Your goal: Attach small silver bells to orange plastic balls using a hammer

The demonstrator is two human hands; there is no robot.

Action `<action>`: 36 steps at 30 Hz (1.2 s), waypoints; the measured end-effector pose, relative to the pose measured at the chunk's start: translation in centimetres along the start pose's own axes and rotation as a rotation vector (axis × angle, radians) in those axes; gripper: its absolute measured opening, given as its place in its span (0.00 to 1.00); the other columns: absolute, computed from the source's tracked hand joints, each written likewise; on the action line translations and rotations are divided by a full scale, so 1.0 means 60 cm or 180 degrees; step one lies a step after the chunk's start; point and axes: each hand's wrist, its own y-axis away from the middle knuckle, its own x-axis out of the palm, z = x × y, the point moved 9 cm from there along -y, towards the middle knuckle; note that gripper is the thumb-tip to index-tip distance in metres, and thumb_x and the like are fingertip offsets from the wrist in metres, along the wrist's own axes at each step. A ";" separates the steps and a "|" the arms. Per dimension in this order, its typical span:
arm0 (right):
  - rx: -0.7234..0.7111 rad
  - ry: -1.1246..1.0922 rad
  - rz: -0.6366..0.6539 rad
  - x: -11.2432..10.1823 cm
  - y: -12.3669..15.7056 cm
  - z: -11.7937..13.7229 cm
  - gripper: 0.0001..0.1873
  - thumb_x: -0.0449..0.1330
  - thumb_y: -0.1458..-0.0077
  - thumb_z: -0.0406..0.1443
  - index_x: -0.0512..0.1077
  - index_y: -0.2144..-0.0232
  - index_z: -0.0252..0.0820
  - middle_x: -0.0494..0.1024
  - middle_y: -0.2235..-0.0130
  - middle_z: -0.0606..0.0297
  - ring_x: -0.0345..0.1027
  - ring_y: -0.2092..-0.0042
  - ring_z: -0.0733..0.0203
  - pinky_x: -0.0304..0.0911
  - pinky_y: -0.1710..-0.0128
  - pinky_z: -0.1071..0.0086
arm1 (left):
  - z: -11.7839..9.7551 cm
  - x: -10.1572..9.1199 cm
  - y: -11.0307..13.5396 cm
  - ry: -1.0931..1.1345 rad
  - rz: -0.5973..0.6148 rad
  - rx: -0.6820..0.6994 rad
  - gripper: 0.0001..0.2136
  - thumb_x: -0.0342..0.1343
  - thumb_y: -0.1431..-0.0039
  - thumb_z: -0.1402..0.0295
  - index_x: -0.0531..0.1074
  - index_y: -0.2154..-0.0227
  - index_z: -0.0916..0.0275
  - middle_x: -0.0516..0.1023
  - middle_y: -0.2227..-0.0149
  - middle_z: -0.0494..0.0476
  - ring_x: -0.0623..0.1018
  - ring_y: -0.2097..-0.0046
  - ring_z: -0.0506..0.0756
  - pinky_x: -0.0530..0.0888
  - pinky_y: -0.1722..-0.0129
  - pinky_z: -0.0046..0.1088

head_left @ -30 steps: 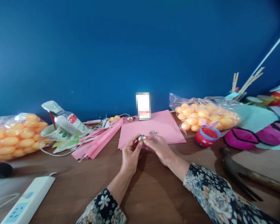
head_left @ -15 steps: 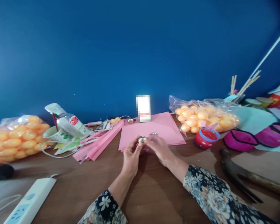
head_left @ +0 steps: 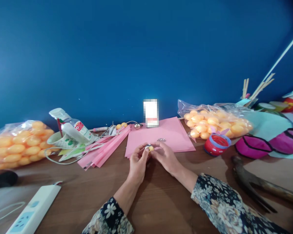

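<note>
My left hand [head_left: 138, 161] pinches a small ball [head_left: 150, 148] between thumb and fingers. Part of the ball is shiny silver, and a yellow-orange patch shows on the side towards me. From the other side my right hand [head_left: 165, 156] closes its thumb and fingertips around the ball. Whether a smaller piece sits in those fingertips I cannot tell. Both hands are just above the near edge of a pink paper sheet [head_left: 171, 128]. On that sheet, beyond my right hand, lies a little heap of small silvery pieces [head_left: 161, 140].
Bags of orange balls lie left [head_left: 16, 146] and right [head_left: 215, 122]. A second silver ball [head_left: 137, 126] and a propped phone [head_left: 151, 113] stand behind. Around are pink strips [head_left: 104, 149], a red cup [head_left: 216, 145], a hammer [head_left: 256, 183] and a power strip [head_left: 35, 209].
The ball has turned in my fingers: mostly silver before, it now shows a yellow-orange patch. My right fingers have shifted slightly around it. The whole view has moved a little.
</note>
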 end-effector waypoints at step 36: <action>-0.1091 0.1341 -0.0484 -0.012 0.019 0.054 0.16 0.57 0.47 0.37 0.67 0.54 0.46 0.69 0.54 0.58 0.65 0.54 0.55 0.67 0.61 0.66 | -0.045 -0.013 0.014 -0.1064 -0.0315 0.0962 0.13 0.60 0.53 0.64 0.76 0.63 0.60 0.77 0.59 0.58 0.75 0.57 0.57 0.72 0.56 0.34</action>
